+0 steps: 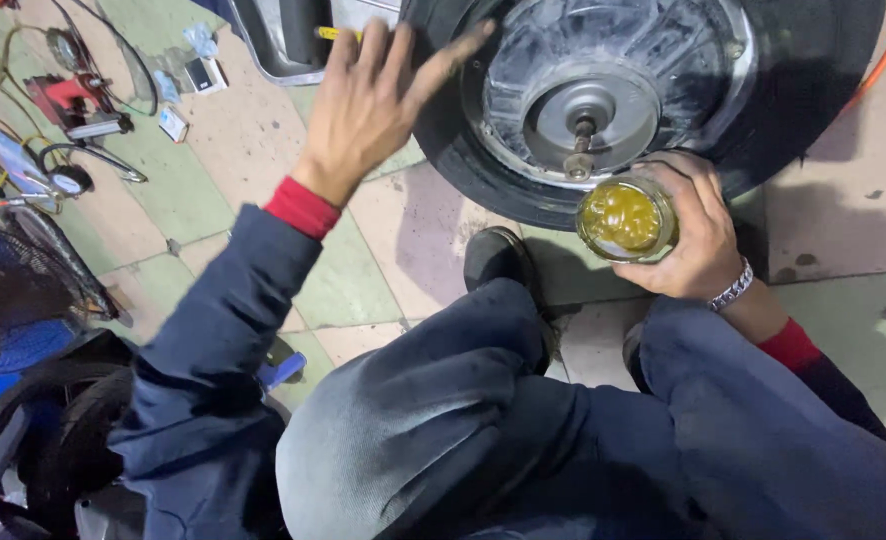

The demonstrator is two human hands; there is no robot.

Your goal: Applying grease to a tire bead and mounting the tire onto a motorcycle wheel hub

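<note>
Right hand (698, 235) holds round yellow jar (625, 218), perhaps grease, beside wheel (603, 95).

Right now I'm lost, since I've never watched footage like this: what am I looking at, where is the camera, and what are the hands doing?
The camera sits on a person's head and looks down over their knees. They crouch on a tiled floor before a wheel with a black tyre and a metal hub; its axle points toward you. The right hand grips a small open jar of yellow paste just below the axle. The left hand is spread open and empty, fingers reaching to the tyre's edge. A blue fan and red tools lie at the left.
</note>
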